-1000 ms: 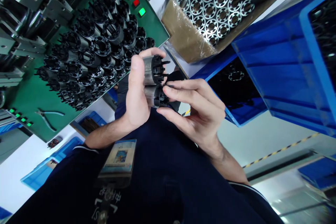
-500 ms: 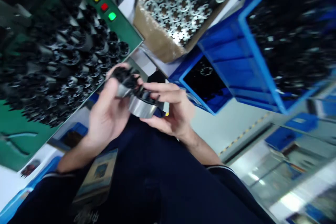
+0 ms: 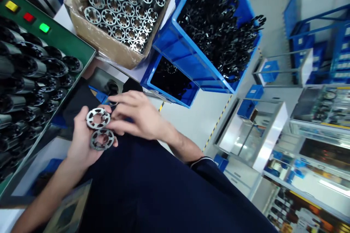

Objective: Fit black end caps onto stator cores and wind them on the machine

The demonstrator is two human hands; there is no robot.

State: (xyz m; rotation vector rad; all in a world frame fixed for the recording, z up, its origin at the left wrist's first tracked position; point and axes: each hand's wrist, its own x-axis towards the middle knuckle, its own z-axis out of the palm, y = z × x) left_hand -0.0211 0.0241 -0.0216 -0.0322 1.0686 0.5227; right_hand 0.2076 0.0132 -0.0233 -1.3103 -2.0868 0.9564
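My left hand [image 3: 82,142] is closed around two ring-shaped metal stator cores, which lie side by side with their slotted ends facing up. The upper stator core [image 3: 98,118] is bright silver, while the lower stator core [image 3: 102,139] looks darker grey. My right hand [image 3: 139,114] reaches in from the right, its fingers stretched out and apart beside the upper core. Its fingertips are at the core's right edge; whether they touch it is hard to tell.
A cardboard box [image 3: 106,47] lined with plastic holds many silver stator cores. Blue crates, one large [image 3: 202,56] and one small [image 3: 171,96], contain black slotted parts. At left, a green bench [image 3: 79,45] with lit buttons carries rows of black-ended cores. Racks [image 3: 254,134] stand farther right.
The view has swung right. The two cores in my left hand now show their bare metal ends instead of black ones. My right hand has come off the core it was gripping.
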